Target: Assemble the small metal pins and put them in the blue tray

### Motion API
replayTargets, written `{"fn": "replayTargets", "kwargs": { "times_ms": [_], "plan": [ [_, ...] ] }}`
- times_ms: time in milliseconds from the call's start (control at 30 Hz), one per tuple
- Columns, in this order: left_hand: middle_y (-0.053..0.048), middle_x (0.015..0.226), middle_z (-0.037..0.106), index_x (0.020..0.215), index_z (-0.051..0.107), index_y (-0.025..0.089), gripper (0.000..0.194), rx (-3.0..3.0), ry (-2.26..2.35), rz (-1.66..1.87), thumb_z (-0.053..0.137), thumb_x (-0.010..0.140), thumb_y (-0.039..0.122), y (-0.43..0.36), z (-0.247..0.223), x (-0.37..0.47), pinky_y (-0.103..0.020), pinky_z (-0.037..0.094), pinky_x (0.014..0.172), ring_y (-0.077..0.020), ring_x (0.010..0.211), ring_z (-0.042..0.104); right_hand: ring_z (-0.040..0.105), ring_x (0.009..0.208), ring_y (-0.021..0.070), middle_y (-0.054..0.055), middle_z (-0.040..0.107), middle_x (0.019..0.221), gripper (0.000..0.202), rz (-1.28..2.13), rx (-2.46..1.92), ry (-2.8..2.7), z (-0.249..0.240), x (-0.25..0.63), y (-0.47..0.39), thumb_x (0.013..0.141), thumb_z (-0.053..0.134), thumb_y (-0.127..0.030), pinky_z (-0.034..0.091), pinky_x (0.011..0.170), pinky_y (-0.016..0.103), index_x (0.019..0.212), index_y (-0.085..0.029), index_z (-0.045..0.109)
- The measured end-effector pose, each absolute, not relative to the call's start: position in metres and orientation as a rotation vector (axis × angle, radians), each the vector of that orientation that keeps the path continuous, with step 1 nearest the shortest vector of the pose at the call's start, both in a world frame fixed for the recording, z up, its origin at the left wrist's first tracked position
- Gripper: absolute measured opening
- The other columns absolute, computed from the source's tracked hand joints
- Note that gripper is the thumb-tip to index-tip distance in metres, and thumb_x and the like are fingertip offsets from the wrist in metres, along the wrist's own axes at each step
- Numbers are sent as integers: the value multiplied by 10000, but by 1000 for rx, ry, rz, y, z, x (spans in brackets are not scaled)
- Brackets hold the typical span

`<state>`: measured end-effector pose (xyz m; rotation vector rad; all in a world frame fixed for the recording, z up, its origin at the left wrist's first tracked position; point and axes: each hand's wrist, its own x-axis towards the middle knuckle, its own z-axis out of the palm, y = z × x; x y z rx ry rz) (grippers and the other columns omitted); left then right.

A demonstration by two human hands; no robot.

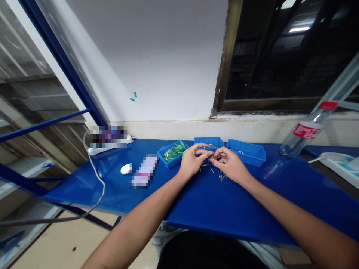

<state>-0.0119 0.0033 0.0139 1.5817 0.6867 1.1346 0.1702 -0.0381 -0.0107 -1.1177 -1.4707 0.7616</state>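
My left hand (pixel 193 160) and my right hand (pixel 227 163) meet over the blue table, fingertips pinched close together. Whatever sits between them is too small and blurred to make out. Beneath and beside the fingers lie several thin metal pins or rivets (pixel 222 176), loose on the tabletop. Just behind my hands stands a blue bin (pixel 200 141) with similar metal pieces in it. Another blue bin (pixel 254 158), to the right, holds a few small pieces. Left of my left hand, a third blue bin (pixel 171 163) contains green plastic-looking packets (pixel 174 151).
A clear bottle (pixel 307 130) with a red cap stands at the right, near a white power strip (pixel 340 168). A blurred phone-like object (pixel 145 171) and a white round item (pixel 126 169) lie left. A grey cable (pixel 103 186) hangs over the table's left edge.
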Motion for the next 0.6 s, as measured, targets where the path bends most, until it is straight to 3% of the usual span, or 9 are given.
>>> {"fn": "replayTargets", "kwargs": {
  "times_ms": [200,433,600],
  "plan": [
    [-127,1008,811,1148,676,138,422,1493,634,1104,833,825,359,4,13,-11,-367,593,928,-253,984,780,703,840,194,26,684,886,371,815,-1048,-1361,-9,165,-39,786,818,-444,563,713,300,912,-242,534],
    [-137,1033,805,1180,666,127,450,1481,608,1076,831,831,359,7,9,-9,-403,590,965,-260,1010,774,609,664,134,-27,622,795,348,807,-1070,-1353,-5,158,-43,760,770,-339,491,593,255,922,-253,474],
    [-180,1299,715,1272,619,146,447,1556,522,1126,769,897,338,6,10,-10,-421,536,1078,-263,1238,681,639,773,164,8,639,850,294,735,-1092,-1399,-2,163,-43,820,702,-335,541,685,284,1060,-234,566]
  ]
}}
